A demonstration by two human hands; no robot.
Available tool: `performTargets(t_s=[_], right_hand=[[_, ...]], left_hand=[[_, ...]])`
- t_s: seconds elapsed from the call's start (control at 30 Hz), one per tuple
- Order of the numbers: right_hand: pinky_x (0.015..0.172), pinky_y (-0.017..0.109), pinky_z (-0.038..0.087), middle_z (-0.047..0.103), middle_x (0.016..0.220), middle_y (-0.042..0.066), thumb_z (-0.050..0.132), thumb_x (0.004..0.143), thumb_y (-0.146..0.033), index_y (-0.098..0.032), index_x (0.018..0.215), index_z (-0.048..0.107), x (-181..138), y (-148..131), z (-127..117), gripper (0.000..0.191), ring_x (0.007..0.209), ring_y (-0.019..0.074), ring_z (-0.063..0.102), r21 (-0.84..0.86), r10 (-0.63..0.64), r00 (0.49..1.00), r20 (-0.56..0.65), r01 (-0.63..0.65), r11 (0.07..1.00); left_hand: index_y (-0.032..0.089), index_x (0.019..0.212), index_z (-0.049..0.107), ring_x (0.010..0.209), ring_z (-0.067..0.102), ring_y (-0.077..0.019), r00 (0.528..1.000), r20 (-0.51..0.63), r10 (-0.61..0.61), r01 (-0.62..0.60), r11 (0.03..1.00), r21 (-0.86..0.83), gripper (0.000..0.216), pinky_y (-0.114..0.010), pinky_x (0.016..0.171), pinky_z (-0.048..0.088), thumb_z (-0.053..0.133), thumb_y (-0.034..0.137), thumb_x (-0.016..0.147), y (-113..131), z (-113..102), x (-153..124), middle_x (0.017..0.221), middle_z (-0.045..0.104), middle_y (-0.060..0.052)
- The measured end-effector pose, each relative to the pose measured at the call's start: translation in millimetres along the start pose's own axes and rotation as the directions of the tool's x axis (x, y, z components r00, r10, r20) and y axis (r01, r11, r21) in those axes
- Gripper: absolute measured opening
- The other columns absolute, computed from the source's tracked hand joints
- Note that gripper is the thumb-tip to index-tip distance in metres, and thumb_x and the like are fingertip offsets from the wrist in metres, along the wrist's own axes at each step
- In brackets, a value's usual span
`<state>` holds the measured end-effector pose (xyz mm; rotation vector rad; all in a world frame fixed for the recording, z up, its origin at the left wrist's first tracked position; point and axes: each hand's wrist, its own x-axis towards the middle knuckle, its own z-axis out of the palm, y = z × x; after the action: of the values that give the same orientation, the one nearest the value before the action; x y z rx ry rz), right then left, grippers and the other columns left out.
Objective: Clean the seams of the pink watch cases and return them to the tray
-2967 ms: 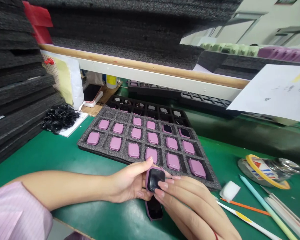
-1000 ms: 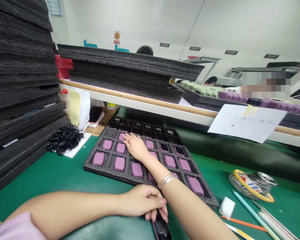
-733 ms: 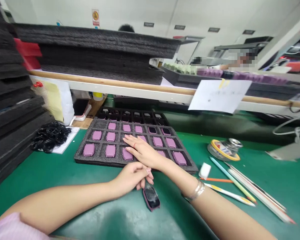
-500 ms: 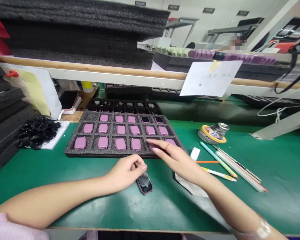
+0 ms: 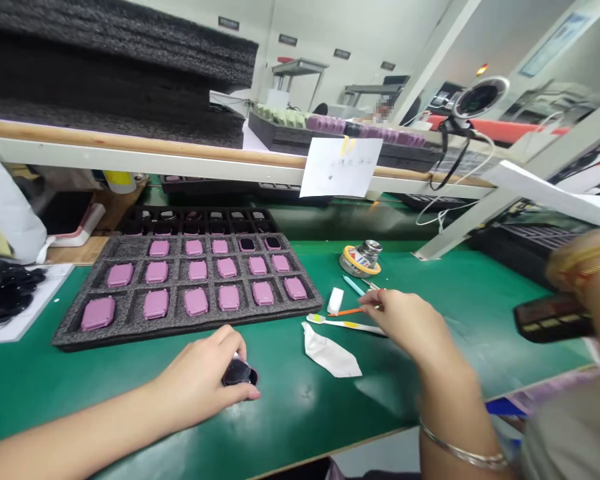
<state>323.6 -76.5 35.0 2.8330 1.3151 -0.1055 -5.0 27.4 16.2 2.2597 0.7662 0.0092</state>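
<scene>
My left hand (image 5: 200, 377) rests on the green table, closed around a smartwatch body (image 5: 239, 372) with a dark glossy screen. Curled among thin tools to the right, my right hand (image 5: 410, 327) has its fingertips pressed together near an orange stick (image 5: 347, 311); what they hold is hidden. A toothbrush (image 5: 340, 323) runs partly under that hand, and a pale blue pen (image 5: 353, 285) lies beyond it. A small white block (image 5: 335, 301) and a white cloth (image 5: 331, 353) lie between my hands. A black foam tray (image 5: 175, 325) holds pink watch bodies (image 5: 197, 302) in its compartments.
A glass bottle with a metal cap stands in a yellow-rimmed tape roll (image 5: 361, 260). At right, another person's hand (image 5: 580, 267) holds a dark device (image 5: 550, 319). A shelf (image 5: 260, 170) crosses above the table. Black bands (image 5: 5, 290) lie piled at left.
The view has swung right. My right hand has left the tray for the tools. My left hand has wrapped round the watch body. Another person's hand has appeared at right.
</scene>
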Motion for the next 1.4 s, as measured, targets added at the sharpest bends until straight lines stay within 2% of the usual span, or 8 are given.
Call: performTargets(t_s=[0.17,0.43,0.6,0.7,0.83,0.97,1.17,1.4], right_hand=[[0.087,0.04,0.057,0.066,0.118,0.008,0.061,0.097,-0.037,-0.017,0.118,0.063,19,-5,17,0.029,0.1,0.019,0.067,-0.006,-0.063,0.984,0.169,0.065,0.998],[0.089,0.041,0.057,0.064,0.124,0.009,0.061,0.097,-0.036,-0.018,0.123,0.062,35,-16,27,0.031,0.105,0.0205,0.066,0.037,-0.111,0.974,0.198,0.105,0.994],[0.087,0.04,0.058,0.065,0.121,0.008,0.061,0.097,-0.036,-0.017,0.121,0.063,40,-2,17,0.03,0.101,0.0196,0.067,0.259,-0.146,0.989,0.015,0.137,0.956],[0.087,0.04,0.058,0.066,0.12,0.008,0.061,0.097,-0.036,-0.018,0.121,0.063,50,21,0,0.03,0.101,0.0196,0.067,0.422,-0.008,0.983,-0.181,0.085,0.903],[0.089,0.043,0.057,0.064,0.123,0.009,0.06,0.097,-0.038,-0.017,0.125,0.061,71,48,-16,0.035,0.105,0.0215,0.066,0.624,0.239,0.898,-0.37,0.049,0.78],[0.089,0.043,0.057,0.064,0.124,0.009,0.061,0.097,-0.038,-0.017,0.125,0.06,91,53,-17,0.035,0.105,0.0218,0.066,0.72,0.349,0.846,-0.403,0.058,0.692],[0.09,0.043,0.057,0.063,0.126,0.01,0.062,0.096,-0.036,-0.017,0.125,0.061,102,43,-16,0.035,0.107,0.0222,0.065,0.733,0.338,0.853,-0.399,0.075,0.677],[0.088,0.041,0.057,0.066,0.119,0.008,0.058,0.099,-0.036,-0.017,0.12,0.063,68,12,-22,0.029,0.103,0.0198,0.067,0.746,0.293,0.876,-0.383,0.106,0.658]], left_hand=[[0.023,0.094,0.059,0.088,0.063,-0.0242,1.0,0.023,0.012,-0.011,0.999,-0.031,0.033,-0.03,0.073,0.039,0.069,0.051,0.081,-4,2,2,0.096,0.067,-0.002],[0.023,0.091,0.064,0.085,0.063,-0.0228,1.0,-0.012,0.021,-0.021,0.999,-0.027,0.029,-0.03,0.071,0.039,0.072,0.047,0.077,-9,8,1,0.093,0.066,-0.001],[0.022,0.088,0.064,0.087,0.062,-0.0224,1.0,0.0,-0.002,0.002,0.995,-0.102,0.025,-0.03,0.074,0.04,0.071,0.043,0.078,-6,4,-1,0.093,0.066,-0.002],[0.022,0.093,0.066,0.082,0.06,-0.0213,0.999,0.037,-0.024,0.029,0.991,-0.134,0.025,-0.03,0.071,0.04,0.07,0.04,0.077,-4,-4,-1,0.091,0.065,-0.002],[0.023,0.105,0.068,0.079,0.059,-0.0202,0.995,0.091,-0.031,0.044,0.988,-0.146,0.036,-0.03,0.07,0.04,0.073,0.037,0.073,-4,-8,1,0.092,0.065,-0.002],[0.022,0.094,0.07,0.083,0.06,-0.0201,0.998,0.068,-0.005,0.016,0.987,-0.16,0.022,-0.029,0.073,0.041,0.07,0.035,0.077,-6,-3,3,0.092,0.065,-0.002],[0.023,0.097,0.069,0.078,0.058,-0.018,0.998,0.043,0.042,-0.035,0.988,-0.15,0.021,-0.029,0.07,0.04,0.066,0.037,0.081,-10,-2,5,0.093,0.065,-0.002],[0.022,0.096,0.071,0.071,0.057,-0.0156,0.996,0.09,0.023,-0.004,0.979,-0.203,0.024,-0.026,0.065,0.04,0.071,0.038,0.078,-11,-6,10,0.086,0.063,-0.001]])
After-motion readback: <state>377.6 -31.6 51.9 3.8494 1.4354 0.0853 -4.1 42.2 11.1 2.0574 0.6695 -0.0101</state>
